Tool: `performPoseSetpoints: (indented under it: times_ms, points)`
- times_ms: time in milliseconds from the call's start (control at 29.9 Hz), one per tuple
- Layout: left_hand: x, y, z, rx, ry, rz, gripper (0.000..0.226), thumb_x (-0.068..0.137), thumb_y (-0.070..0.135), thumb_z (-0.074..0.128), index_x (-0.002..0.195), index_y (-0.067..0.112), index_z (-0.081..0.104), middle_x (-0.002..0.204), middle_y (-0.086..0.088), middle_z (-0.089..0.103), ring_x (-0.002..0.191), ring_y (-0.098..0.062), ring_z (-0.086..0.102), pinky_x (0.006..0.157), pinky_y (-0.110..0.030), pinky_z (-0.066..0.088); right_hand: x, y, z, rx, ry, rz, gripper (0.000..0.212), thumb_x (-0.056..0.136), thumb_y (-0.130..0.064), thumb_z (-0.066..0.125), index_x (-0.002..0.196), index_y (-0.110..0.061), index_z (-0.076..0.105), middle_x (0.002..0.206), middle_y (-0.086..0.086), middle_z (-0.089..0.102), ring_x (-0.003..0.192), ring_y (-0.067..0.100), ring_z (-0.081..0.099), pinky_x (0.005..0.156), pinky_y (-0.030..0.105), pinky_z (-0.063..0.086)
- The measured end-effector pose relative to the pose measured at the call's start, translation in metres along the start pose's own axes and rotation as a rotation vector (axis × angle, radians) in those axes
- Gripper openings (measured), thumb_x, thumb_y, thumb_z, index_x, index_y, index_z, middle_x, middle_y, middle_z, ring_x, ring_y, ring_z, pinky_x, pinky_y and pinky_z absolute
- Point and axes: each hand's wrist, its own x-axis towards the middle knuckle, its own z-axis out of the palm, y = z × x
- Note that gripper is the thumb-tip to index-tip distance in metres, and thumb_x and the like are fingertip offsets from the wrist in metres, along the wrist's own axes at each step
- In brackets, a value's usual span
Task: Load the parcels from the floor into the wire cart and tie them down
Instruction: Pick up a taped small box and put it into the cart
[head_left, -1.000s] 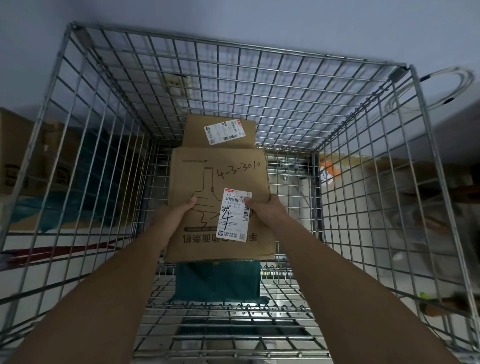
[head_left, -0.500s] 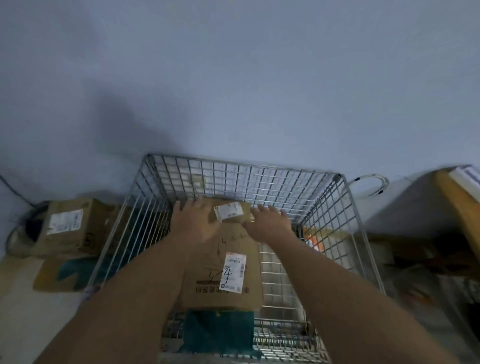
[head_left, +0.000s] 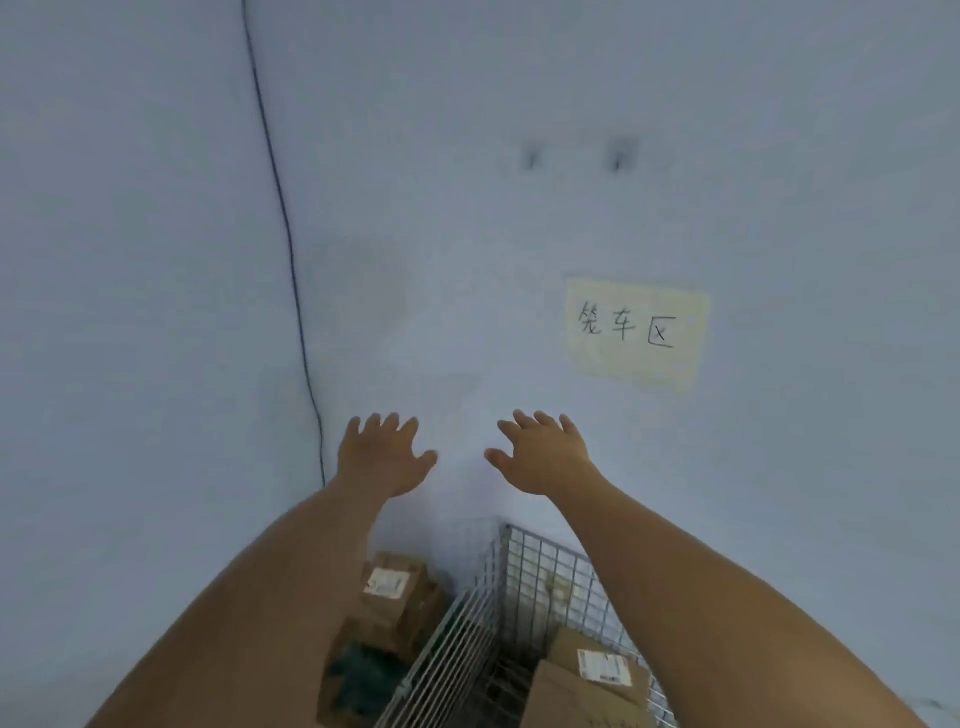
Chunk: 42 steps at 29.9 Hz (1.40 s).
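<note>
Both hands were up in front of the wall, fingers spread wide and holding nothing: the left hand and the right hand hung side by side with a gap between them, palms facing away. Below the right forearm stood the wire cart, its near corner post just under the space between the arms. Inside it lay at least two cardboard boxes, one box with a white label resting partly on or against a lower box; which, I could not tell. So part of the loading looked done. Outside the cart, on the floor to its left and close against the mesh, sat another labelled box on top of a carton with dark green print, so I judged that parcels were still left to lift in. No rope or strap showed anywhere, and the tying down seemed not yet begun. The cart was tucked near the wall, under a handwritten paper sign, with a thin dark cable running down the wall to the left. The floor parcels were wedged between wall and mesh, leaving little room to reach them
</note>
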Motion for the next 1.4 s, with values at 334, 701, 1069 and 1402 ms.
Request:
performPoseSetpoints:
  times_ms: [334, 701, 1069, 1402]
  points:
    - [-0.134, -0.321, -0.122, 0.083, 0.089, -0.524, 0.075, 0.102, 0.068, 0.019, 0.165, 0.028, 0.015, 0.173, -0.001, 0.011, 0.16, -0.026, 0.006, 0.128, -0.051, 0.0, 0.041, -0.325, -0.174, 0.023, 0.242, -0.476, 0.07, 0.104, -0.065, 0.022, 0.164, -0.029, 0.016, 0.173, -0.002, 0.008, 0.159, 0.024, 0.008, 0.128, 0.049, 0.004]
    - [-0.16, -0.512, -0.155, 0.174, 0.11, -0.642, 0.076, 0.102, 0.07, 0.012, 0.165, 0.029, 0.014, 0.174, 0.001, 0.01, 0.16, -0.024, 0.003, 0.128, -0.051, -0.004, 0.095, -0.505, -0.226, 0.09, 0.302, -0.54, 0.07, 0.105, -0.064, 0.023, 0.164, -0.028, 0.017, 0.173, -0.001, 0.01, 0.159, 0.025, 0.009, 0.128, 0.05, 0.005]
    - [0.018, -0.532, -0.143, 0.182, 0.139, -0.384, 0.076, 0.101, 0.07, 0.013, 0.166, 0.029, 0.014, 0.174, 0.0, 0.01, 0.16, -0.025, 0.003, 0.128, -0.051, -0.004, 0.219, -0.469, -0.226, 0.058, 0.326, -0.262, 0.07, 0.104, -0.065, 0.024, 0.163, -0.028, 0.021, 0.171, -0.001, 0.016, 0.157, 0.025, 0.015, 0.127, 0.05, 0.009]
    - [0.187, -0.414, -0.188, 0.07, 0.279, 0.049, 0.078, 0.101, 0.072, 0.014, 0.166, 0.028, 0.014, 0.174, 0.0, 0.01, 0.16, -0.026, 0.005, 0.128, -0.051, -0.003, 0.252, -0.335, -0.242, 0.029, 0.375, 0.163, 0.071, 0.103, -0.067, 0.024, 0.163, -0.029, 0.022, 0.172, -0.001, 0.016, 0.158, 0.025, 0.013, 0.128, 0.051, 0.007]
